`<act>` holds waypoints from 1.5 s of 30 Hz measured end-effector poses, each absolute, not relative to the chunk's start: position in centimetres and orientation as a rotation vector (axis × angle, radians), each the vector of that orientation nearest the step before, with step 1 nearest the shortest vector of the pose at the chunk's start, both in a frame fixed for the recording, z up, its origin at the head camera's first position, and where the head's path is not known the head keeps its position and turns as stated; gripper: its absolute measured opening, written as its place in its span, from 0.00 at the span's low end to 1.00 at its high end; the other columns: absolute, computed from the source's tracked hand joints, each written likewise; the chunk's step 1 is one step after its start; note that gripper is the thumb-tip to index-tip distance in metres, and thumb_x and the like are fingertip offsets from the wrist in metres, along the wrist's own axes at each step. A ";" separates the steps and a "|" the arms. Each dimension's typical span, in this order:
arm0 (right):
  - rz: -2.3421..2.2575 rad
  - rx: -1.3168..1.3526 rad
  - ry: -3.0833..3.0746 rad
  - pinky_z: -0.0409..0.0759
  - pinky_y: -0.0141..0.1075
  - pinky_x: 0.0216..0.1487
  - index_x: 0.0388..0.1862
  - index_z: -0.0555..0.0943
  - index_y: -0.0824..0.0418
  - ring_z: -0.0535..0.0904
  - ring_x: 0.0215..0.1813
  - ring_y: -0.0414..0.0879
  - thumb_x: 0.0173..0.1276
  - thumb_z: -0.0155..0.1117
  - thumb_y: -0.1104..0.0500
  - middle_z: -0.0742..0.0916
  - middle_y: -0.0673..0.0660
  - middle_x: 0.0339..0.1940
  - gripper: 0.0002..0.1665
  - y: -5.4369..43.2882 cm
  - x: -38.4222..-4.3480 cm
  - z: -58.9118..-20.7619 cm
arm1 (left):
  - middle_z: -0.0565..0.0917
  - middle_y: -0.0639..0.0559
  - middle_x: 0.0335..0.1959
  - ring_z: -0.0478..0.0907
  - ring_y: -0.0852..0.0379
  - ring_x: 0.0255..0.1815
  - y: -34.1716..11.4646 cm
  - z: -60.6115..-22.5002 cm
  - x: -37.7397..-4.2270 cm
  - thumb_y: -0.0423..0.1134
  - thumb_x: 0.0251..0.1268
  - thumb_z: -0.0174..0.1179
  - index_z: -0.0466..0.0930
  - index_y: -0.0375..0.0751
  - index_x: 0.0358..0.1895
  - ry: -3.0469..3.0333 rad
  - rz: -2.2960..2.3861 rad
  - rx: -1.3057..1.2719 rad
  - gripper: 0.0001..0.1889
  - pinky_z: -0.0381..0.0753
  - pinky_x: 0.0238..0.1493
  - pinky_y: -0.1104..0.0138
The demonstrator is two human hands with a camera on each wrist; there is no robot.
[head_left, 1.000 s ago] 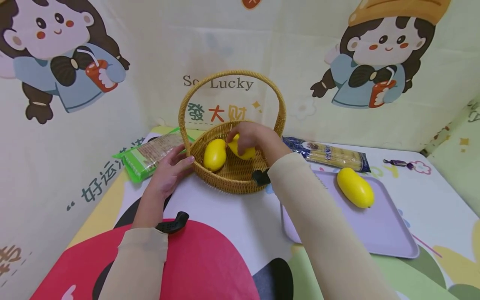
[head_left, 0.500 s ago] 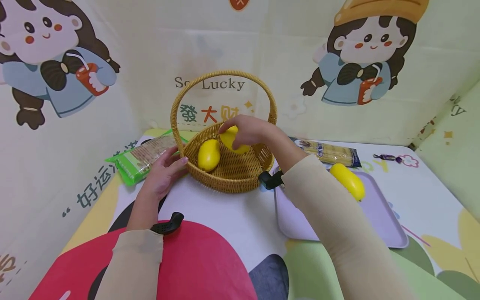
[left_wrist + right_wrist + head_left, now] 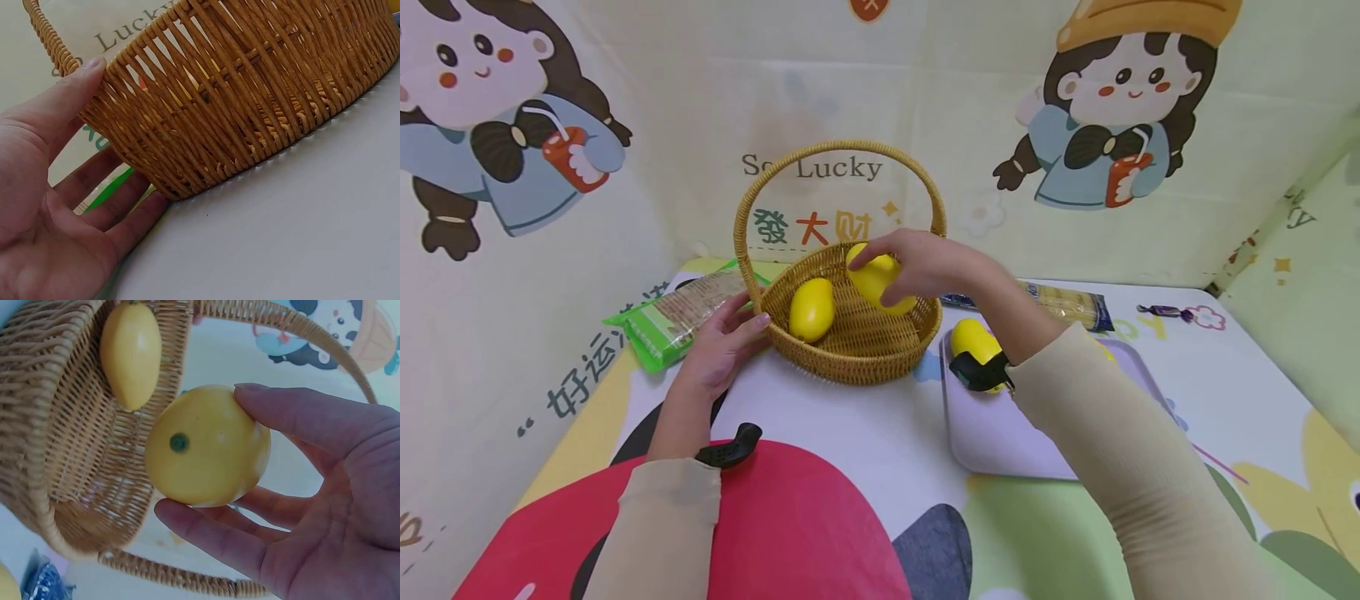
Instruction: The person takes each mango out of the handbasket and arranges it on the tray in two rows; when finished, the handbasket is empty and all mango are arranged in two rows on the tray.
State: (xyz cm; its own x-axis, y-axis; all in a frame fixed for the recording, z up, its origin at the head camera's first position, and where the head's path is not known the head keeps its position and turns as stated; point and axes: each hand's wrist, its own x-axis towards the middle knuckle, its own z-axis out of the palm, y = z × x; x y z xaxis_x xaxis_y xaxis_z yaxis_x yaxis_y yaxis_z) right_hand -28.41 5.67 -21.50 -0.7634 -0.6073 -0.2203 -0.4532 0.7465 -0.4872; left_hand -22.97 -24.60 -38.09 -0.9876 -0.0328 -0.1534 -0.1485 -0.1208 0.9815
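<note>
A wicker basket [image 3: 850, 367] with a tall arched handle stands at the back middle of the table. Inside it, on the left, lies a yellow mango [image 3: 812, 310]. My right hand [image 3: 936, 265] grips a second mango [image 3: 880, 279] between thumb and fingers, above the right part of the basket. In the right wrist view this held mango [image 3: 209, 447] shows a green stem spot. My left hand [image 3: 722, 343] holds the basket's left side. In the left wrist view the thumb lies on the rim by the handle, and the fingers [image 3: 125, 206] reach round the outer wall.
A lilac tray [image 3: 1000, 442] on the right bears a mango [image 3: 973, 340] and another mostly behind my right sleeve. A green-edged packet [image 3: 677, 321] lies left of the basket. Behind the tray are a pasta packet [image 3: 1075, 307] and a purple-wrapped candy [image 3: 1165, 312].
My right hand has lifted the mango from the basket's bottom and moved it up and to the right. My left hand stays on the basket. The head view has shifted slightly.
</note>
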 end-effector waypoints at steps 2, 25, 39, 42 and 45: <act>-0.589 -0.823 2.582 0.74 0.49 0.69 0.66 0.81 0.37 0.67 0.70 0.50 0.65 0.70 0.63 0.75 0.48 0.75 0.33 6.2 -28.1 -21.4 | 0.59 0.45 0.82 0.64 0.50 0.77 -24.7 -38.1 -23.0 0.43 0.75 0.63 0.56 0.60 0.83 2.027 2.289 -0.222 0.38 0.73 0.75 0.58; -0.640 -0.774 2.689 0.73 0.64 0.72 0.71 0.78 0.42 0.67 0.75 0.59 0.67 0.71 0.62 0.71 0.57 0.78 0.35 13.8 -23.8 -20.6 | 0.58 0.44 0.81 0.63 0.49 0.78 -24.6 -37.8 -23.0 0.42 0.77 0.61 0.55 0.61 0.83 2.045 2.269 -0.224 0.37 0.69 0.77 0.54; -0.600 -0.776 2.711 0.76 0.67 0.66 0.70 0.79 0.42 0.68 0.75 0.63 0.66 0.73 0.59 0.72 0.59 0.78 0.34 17.2 -21.2 -22.0 | 0.60 0.45 0.81 0.64 0.50 0.77 -24.5 -38.3 -23.0 0.46 0.72 0.66 0.56 0.61 0.83 2.030 2.286 -0.221 0.40 0.70 0.76 0.55; -0.602 -0.788 2.734 0.81 0.64 0.62 0.70 0.80 0.43 0.71 0.73 0.64 0.65 0.75 0.59 0.74 0.61 0.76 0.33 17.7 -20.4 -22.6 | 0.59 0.45 0.81 0.63 0.49 0.78 -24.6 -38.2 -23.1 0.45 0.73 0.65 0.56 0.61 0.83 2.039 2.281 -0.215 0.40 0.70 0.77 0.54; -0.626 -0.789 2.753 0.86 0.57 0.57 0.69 0.81 0.44 0.74 0.69 0.63 0.64 0.76 0.60 0.77 0.61 0.73 0.33 17.9 -19.7 -23.2 | 0.59 0.45 0.81 0.63 0.49 0.78 -24.6 -38.1 -23.1 0.44 0.74 0.64 0.56 0.60 0.83 2.029 2.292 -0.214 0.39 0.69 0.77 0.53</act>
State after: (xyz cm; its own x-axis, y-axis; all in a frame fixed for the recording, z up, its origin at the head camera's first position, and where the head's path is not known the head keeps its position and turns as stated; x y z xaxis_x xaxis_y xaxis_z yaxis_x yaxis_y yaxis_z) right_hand -19.68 17.94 -23.20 -0.8346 -0.5446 -0.0823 -0.4556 0.7666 -0.4526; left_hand -23.08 -24.58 -38.07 -0.9877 -0.0380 -0.1520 -0.1463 -0.1239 0.9814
